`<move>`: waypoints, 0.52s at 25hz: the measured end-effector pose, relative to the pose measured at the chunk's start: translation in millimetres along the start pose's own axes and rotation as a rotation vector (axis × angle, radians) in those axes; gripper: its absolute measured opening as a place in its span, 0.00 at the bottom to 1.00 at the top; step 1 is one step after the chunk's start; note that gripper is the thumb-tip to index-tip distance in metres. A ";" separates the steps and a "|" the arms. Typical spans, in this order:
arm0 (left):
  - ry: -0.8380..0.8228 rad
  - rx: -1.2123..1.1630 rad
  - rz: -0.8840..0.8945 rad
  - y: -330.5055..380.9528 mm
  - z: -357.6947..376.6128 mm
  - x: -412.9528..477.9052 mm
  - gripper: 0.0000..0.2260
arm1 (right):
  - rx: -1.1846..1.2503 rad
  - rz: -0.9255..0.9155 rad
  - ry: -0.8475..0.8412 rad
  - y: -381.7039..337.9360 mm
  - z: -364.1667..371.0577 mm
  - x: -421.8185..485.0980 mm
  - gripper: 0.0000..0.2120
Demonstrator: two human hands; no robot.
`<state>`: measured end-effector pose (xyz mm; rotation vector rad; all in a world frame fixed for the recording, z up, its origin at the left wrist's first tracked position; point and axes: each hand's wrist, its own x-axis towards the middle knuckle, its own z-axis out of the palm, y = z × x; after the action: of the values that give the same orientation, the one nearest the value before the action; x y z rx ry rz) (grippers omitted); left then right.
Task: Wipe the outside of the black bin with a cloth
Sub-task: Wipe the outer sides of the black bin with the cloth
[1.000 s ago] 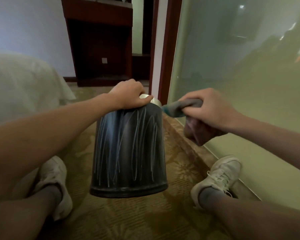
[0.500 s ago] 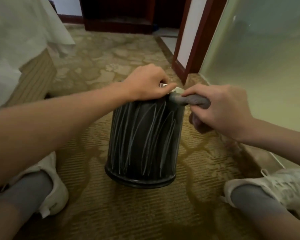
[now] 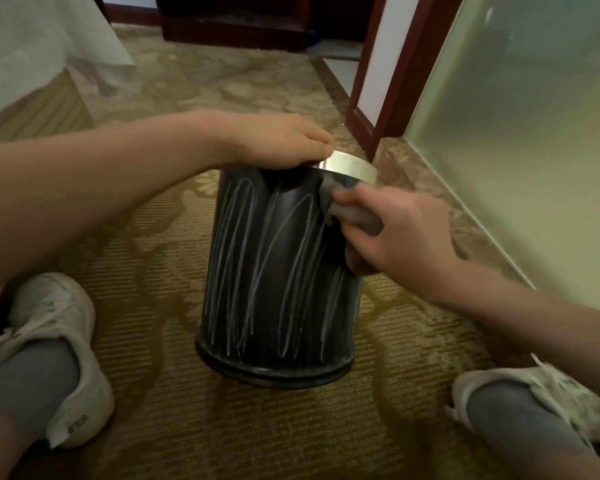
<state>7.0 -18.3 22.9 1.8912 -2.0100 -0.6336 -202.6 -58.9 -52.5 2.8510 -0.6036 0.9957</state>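
Two hands busy on black bin (image 3: 274,271), standing on carpet (image 3: 187,410), perhaps slightly tilted: left hand (image 3: 278,140) gripping near rim (image 3: 354,164), right hand (image 3: 395,233) pinching grey cloth (image 3: 354,213) against upper right wall. Risk: hard downward stroke tipping bin.

Patterned olive carpet (image 3: 174,427) covers the floor. Far left: bed (image 3: 42,109) with a white sheet (image 3: 32,46) hanging over its striped base. Far centre: dark wooden cabinet (image 3: 232,26). Right: frosted glass panel (image 3: 534,133), adjoining a dark red door frame (image 3: 371,109).

Bin (image 3: 278,271) on carpet (image 3: 174,393) between shoes (image 3: 63,351)
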 end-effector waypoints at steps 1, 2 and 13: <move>0.005 -0.029 -0.015 0.5 0.3 -3.8 0.15 | -0.004 -0.077 -0.055 -6.1 2.3 -12.7 0.10; 0.005 -0.046 -0.031 0.4 0.6 -7.0 0.16 | -0.026 -0.164 -0.110 -12.2 2.4 -23.0 0.09; 0.070 -0.108 -0.045 0.9 2.9 -18.5 0.16 | -0.113 -0.138 -0.233 -39.2 -9.7 -8.5 0.11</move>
<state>6.3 0.4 22.3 1.8736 -1.8565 -0.6641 -199.4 -18.0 -47.3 2.8815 -0.4544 0.5945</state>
